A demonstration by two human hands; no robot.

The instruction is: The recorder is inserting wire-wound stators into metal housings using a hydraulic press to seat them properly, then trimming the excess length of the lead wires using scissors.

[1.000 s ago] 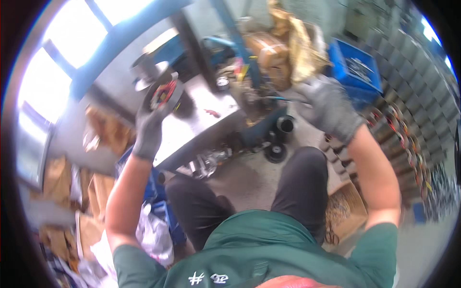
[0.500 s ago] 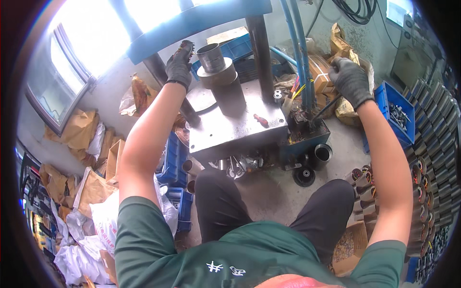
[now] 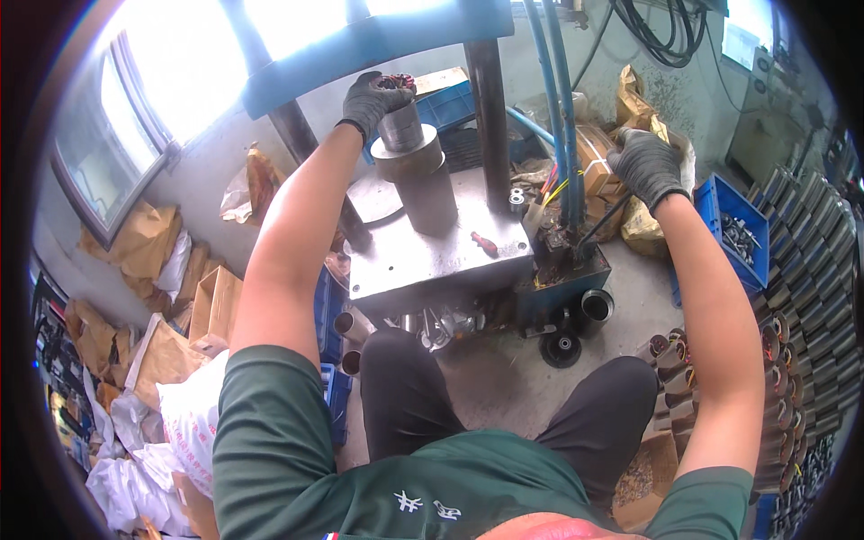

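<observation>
My left hand (image 3: 364, 106), in a dark grey glove, is closed around a motor stator (image 3: 397, 82) with red and dark windings on top. The stator sits at the upper mouth of a metal sleeve (image 3: 400, 129); how far it is inside is hidden by my fingers. The sleeve stands upright on a stepped steel cylinder (image 3: 423, 193) on the press table (image 3: 396, 261). Off to the right, my gloved right hand (image 3: 648, 166) is closed on the upper end of a thin dark lever (image 3: 605, 219), which rises from the press's side unit.
A blue press beam (image 3: 378, 58) spans above, between dark posts (image 3: 486, 126). A red-handled tool (image 3: 483, 243) lies on the press table. Stacked metal tubes (image 3: 796, 306) and a blue crate of metal parts (image 3: 733, 234) stand right; white bags (image 3: 189, 423) and cardboard lie left.
My left hand has moved right with the stator, from beside the sleeve to its top. My right hand stays at the lever, with its fingers and wrist slightly shifted. The view has tilted a little.
</observation>
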